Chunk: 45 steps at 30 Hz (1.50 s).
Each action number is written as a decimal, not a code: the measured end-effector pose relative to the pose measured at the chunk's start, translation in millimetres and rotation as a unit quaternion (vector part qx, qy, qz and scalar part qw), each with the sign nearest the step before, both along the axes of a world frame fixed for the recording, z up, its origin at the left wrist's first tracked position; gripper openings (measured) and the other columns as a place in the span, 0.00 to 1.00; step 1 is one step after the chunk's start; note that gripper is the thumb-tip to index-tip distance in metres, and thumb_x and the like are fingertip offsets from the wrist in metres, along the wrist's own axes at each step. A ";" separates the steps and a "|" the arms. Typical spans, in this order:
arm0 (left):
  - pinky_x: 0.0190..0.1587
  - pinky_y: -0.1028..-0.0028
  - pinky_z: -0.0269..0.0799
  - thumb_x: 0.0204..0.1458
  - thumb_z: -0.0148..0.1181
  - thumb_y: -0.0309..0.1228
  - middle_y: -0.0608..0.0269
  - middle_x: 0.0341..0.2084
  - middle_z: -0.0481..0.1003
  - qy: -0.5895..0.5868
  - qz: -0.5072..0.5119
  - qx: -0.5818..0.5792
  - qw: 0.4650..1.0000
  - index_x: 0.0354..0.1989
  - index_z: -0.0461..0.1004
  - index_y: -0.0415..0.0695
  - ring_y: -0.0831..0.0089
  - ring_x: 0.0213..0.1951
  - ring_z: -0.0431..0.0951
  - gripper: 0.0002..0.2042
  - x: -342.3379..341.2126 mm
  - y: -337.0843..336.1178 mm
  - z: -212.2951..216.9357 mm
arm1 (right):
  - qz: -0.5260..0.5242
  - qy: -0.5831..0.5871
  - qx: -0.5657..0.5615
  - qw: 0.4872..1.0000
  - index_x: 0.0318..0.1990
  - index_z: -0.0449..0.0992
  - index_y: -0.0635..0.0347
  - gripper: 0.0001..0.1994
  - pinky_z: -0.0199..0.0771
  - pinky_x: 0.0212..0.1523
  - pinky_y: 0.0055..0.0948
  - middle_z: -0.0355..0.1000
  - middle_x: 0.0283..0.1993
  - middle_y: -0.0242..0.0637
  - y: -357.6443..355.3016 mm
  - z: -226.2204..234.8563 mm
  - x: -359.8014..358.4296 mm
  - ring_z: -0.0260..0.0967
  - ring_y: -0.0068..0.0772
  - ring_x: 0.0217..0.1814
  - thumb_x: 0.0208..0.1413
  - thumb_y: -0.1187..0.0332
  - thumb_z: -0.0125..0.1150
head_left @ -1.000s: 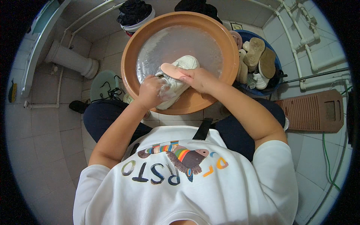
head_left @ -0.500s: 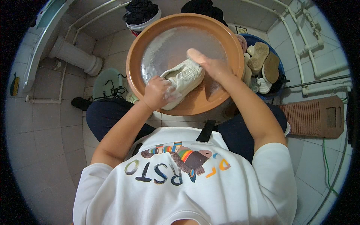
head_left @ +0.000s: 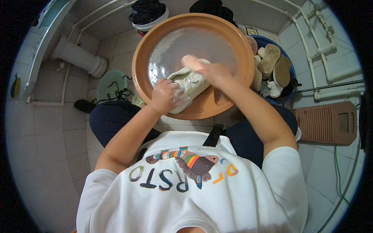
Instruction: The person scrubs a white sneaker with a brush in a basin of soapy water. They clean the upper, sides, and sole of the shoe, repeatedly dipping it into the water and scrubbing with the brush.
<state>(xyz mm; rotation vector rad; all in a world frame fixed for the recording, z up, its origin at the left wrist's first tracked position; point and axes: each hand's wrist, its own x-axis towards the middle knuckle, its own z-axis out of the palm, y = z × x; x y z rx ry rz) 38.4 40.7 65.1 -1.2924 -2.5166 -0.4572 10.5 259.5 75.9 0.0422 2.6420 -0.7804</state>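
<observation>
A wet white shoe (head_left: 190,86) rests aslant in the wide orange-brown basin (head_left: 138,73), over the near part of the cloudy water. My left hand (head_left: 165,95) is closed on the shoe's side by its opening, with suds on the fingers. My right hand (head_left: 215,73), blurred by motion, is wrapped round what looks like a scrub brush (head_left: 189,61) with a rounded, pinkish-tan back. The brush lies across the upper front of the shoe; its bristles do not show. Ridges inside the basin partly show beside the shoe.
A blue tub (head_left: 292,70) of several shoes stands right of the basin. A brown washboard (head_left: 320,123) lies farther right. At left, a pale green basin (head_left: 105,87) holds dark laces. Behind stands a white bucket (head_left: 153,24) with dark cloth. White pipes (head_left: 311,62) line the wall.
My right hand and the brush have moved left along the shoe's upper. My left hand keeps its hold in nearly the same place.
</observation>
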 end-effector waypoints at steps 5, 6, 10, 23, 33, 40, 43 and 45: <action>0.35 0.69 0.64 0.32 0.66 0.41 0.71 0.18 0.70 0.041 0.003 0.032 0.999 0.17 0.74 0.52 0.70 0.25 0.70 0.10 3.7 1.2 -3.8 | 0.172 0.065 -0.059 0.981 0.49 0.70 0.53 0.26 0.64 0.49 0.38 0.70 0.44 0.52 -25.6 -9.7 6.4 0.68 0.49 0.47 0.52 0.45 0.41; 0.35 0.69 0.64 0.32 0.65 0.42 0.71 0.18 0.70 0.040 0.005 0.035 0.999 0.17 0.74 0.52 0.70 0.25 0.70 0.10 3.2 0.1 -4.3 | 0.116 0.024 -0.052 0.992 0.48 0.71 0.55 0.27 0.64 0.49 0.38 0.70 0.45 0.52 -14.3 -16.1 -7.7 0.68 0.48 0.48 0.52 0.44 0.41; 0.34 0.69 0.63 0.32 0.65 0.43 0.71 0.19 0.70 0.025 0.030 -0.005 0.999 0.16 0.74 0.52 0.71 0.25 0.70 0.10 4.8 3.7 -2.1 | 0.037 -0.014 0.071 0.997 0.43 0.73 0.59 0.28 0.66 0.45 0.40 0.71 0.41 0.52 10.7 -18.5 -29.7 0.70 0.49 0.43 0.53 0.44 0.40; 0.33 0.69 0.63 0.34 0.64 0.43 0.70 0.17 0.70 0.025 0.038 -0.013 0.999 0.15 0.74 0.51 0.69 0.25 0.71 0.10 6.7 5.0 -1.2 | 0.071 0.032 0.059 0.995 0.50 0.69 0.58 0.25 0.64 0.49 0.41 0.67 0.49 0.53 9.2 -12.4 -18.2 0.67 0.49 0.49 0.53 0.49 0.42; 0.32 0.68 0.63 0.33 0.65 0.42 0.69 0.19 0.71 0.035 0.027 0.037 0.998 0.16 0.73 0.51 0.68 0.25 0.71 0.11 5.2 0.7 -8.7 | -0.009 0.001 0.108 0.994 0.49 0.71 0.49 0.22 0.65 0.48 0.41 0.68 0.48 0.48 22.2 -11.6 -19.1 0.67 0.51 0.48 0.54 0.48 0.43; 0.30 0.68 0.64 0.32 0.66 0.41 0.68 0.17 0.70 0.055 0.036 0.055 0.996 0.15 0.72 0.51 0.68 0.24 0.71 0.11 10.2 1.0 -2.5 | 0.040 0.026 -0.040 0.998 0.46 0.72 0.60 0.27 0.63 0.51 0.39 0.69 0.44 0.55 21.0 -10.4 5.7 0.67 0.52 0.47 0.54 0.46 0.42; 0.29 0.69 0.64 0.32 0.66 0.41 0.67 0.17 0.71 0.061 0.040 0.054 0.996 0.15 0.73 0.50 0.67 0.24 0.71 0.11 8.3 3.7 -2.6 | -0.042 0.019 0.000 0.999 0.47 0.73 0.55 0.27 0.63 0.50 0.39 0.68 0.44 0.55 42.3 -16.9 -4.7 0.66 0.54 0.47 0.53 0.44 0.39; 0.29 0.69 0.65 0.31 0.66 0.40 0.66 0.17 0.72 0.050 0.059 0.029 0.997 0.15 0.73 0.50 0.67 0.23 0.71 0.10 9.2 8.0 0.2 | 0.008 0.033 0.071 0.997 0.47 0.72 0.57 0.28 0.64 0.49 0.39 0.69 0.44 0.56 44.6 -17.3 3.2 0.67 0.53 0.46 0.54 0.44 0.39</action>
